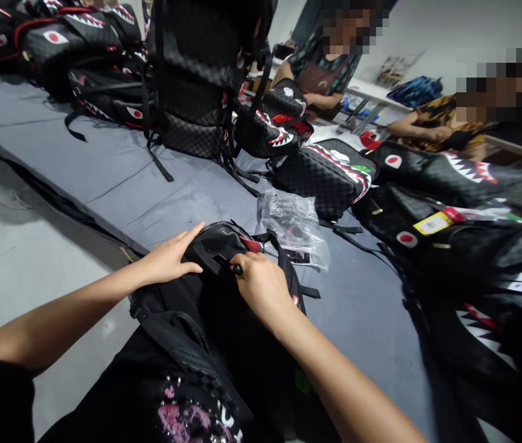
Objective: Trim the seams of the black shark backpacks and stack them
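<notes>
A black backpack point(214, 307) rests against my body at the table's edge, with its top facing me. My left hand point(168, 258) lies at the left side of the backpack's top, fingers stretched out and thumb apart. Over the middle of the top, my right hand point(263, 286) is closed around a small dark tool point(237, 269) with a rounded black end. A thin dark piece sticks out beside it toward the fabric; the rest is hidden in the fist. A red patch point(252, 245) shows just beyond the right hand.
A clear plastic bag point(291, 224) lies past the backpack on the grey-covered table point(357, 307). A tall black backpack point(191, 80) stands behind. Shark-mouth bags point(323, 175) crowd the back and right, one with a yellow tag point(433, 223). Two people sit across.
</notes>
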Demonstrator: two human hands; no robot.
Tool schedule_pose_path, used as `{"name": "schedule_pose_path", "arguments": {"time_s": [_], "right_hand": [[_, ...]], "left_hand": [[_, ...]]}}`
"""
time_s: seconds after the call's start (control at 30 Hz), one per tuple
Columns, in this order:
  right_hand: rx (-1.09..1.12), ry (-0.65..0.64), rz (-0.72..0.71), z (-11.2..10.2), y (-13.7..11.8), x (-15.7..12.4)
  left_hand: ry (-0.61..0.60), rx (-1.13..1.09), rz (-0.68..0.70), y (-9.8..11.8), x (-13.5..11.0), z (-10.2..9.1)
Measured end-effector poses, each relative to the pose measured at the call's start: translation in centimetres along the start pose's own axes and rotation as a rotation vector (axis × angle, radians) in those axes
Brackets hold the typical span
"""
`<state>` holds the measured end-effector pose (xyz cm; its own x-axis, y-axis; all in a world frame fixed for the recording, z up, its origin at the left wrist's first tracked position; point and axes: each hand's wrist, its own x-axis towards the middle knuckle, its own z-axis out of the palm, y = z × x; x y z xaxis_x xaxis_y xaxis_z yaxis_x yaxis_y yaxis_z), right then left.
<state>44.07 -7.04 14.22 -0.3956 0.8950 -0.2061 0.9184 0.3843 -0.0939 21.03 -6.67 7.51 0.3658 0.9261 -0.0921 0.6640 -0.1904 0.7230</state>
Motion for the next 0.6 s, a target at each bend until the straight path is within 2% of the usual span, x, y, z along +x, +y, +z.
{"name": "schedule_pose_path", "arguments": {"time_s": [0.07,0.2,0.33,0.4,0.5,0.6], "right_hand": [[-0.043,-0.062,-0.026,-0.1,-0.4,0.8],[-0.137,-0.177,-0.044,0.1,-1.1,2.5],[-0.157,-0.237,-0.155,0.4,-1.2,2.9],[-0.161,-0.222,-0.157,0.2,-1.0,2.8],[-0.135,-0.101,-0.109,0.1,-1.2,3.3],[-0.069,-0.075,-0.167,0.0,-2.4,4.5]], "left_hand": [[0.053,-0.004,0.01,-0.2,-0.3,0.6],[0.085,-0.004,0.04,-0.2,0.1,1.3],[0.097,0.014,0.021,-0.4,0.3,1.3],[0.089,0.015,0.01,-0.5,0.3,1.2],[0.076,-0.004,0.019,-0.5,0.3,1.2],[0.073,-0.019,0.033,-0.4,0.2,1.2]]}}
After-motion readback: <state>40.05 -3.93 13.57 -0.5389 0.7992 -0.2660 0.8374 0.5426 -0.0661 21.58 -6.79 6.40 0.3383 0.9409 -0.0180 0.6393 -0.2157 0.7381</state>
